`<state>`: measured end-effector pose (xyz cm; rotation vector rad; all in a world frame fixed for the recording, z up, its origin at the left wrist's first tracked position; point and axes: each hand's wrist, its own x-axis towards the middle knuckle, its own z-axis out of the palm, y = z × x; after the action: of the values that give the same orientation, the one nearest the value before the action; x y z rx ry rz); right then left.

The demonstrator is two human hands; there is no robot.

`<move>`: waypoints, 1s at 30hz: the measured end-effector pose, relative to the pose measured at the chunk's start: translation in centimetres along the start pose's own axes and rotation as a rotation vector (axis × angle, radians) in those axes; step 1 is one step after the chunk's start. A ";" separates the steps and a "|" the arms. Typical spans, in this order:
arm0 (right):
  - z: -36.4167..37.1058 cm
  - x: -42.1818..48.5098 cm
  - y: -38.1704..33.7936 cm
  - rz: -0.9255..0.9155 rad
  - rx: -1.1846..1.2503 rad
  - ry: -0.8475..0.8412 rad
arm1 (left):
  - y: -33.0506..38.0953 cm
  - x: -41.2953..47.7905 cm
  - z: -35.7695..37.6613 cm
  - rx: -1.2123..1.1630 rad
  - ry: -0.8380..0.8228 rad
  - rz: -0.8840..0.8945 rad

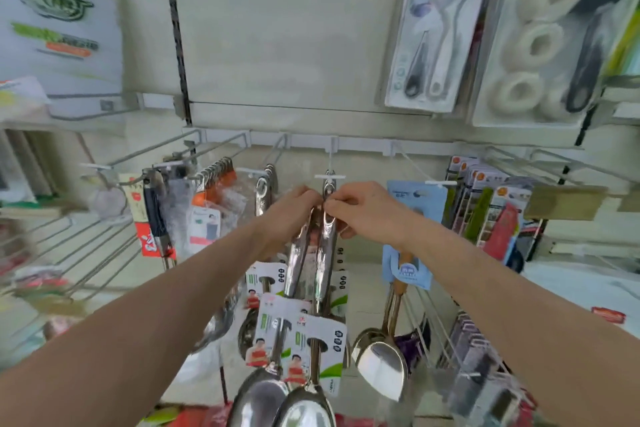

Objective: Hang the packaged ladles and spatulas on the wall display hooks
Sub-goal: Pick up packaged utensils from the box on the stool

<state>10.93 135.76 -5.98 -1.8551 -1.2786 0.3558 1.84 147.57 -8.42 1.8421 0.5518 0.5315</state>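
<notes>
Two steel ladles [317, 263] with white card labels hang in front of me, bowls low at the bottom centre. My left hand [294, 211] grips the upper handle of the left one. My right hand [360, 210] pinches the top of the right ladle's handle, just below the tip of the middle wall hook [330, 177]. More steel handles [265, 189] hang on the hook to the left. A spatula on a blue card [410, 243] hangs on the hook to the right.
Wire hooks jut from the rail across the wall. Packaged peelers and knives [156, 215] hang at the left, boxed goods [485, 204] at the right, blister packs [440, 28] above right. A wire shelf [69, 246] stands at the left.
</notes>
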 end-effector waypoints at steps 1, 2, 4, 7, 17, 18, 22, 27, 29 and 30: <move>-0.1 -0.1 -0.1 0.007 0.025 0.006 | 0.0 0.0 -0.2 -0.045 -0.027 -0.004; -0.2 -0.2 -0.2 0.015 0.045 0.019 | 0.1 0.0 -0.4 -0.087 -0.063 0.001; -0.5 -0.1 -0.5 0.028 0.067 0.062 | 0.4 0.2 -0.9 -0.101 -0.119 0.025; -0.8 0.6 -0.9 0.052 0.103 0.148 | 0.6 0.6 -1.3 -0.067 -0.168 0.063; 0.8 1.3 -1.5 0.132 0.108 0.310 | -0.4 1.1 -2.5 -0.053 -0.265 0.129; 0.8 1.3 -1.7 0.140 0.104 0.311 | -0.3 1.1 -2.4 -0.033 -0.252 0.142; 0.8 1.2 -2.2 0.167 0.122 0.294 | 0.0 0.8 -1.7 0.032 -0.174 0.171; 0.7 1.3 -2.1 0.165 0.075 0.264 | -0.1 0.9 -1.2 -0.038 -0.161 0.138; 0.6 1.4 -2.2 0.167 0.074 0.241 | -0.1 0.9 -1.1 -0.051 -0.160 0.131; 0.5 1.4 -2.2 0.168 0.068 0.229 | -0.1 0.9 -1.1 -0.051 -0.156 0.129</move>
<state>9.85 137.50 -4.27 -1.8901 -0.9493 0.2630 1.89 148.93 -8.05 1.8598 0.3140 0.4778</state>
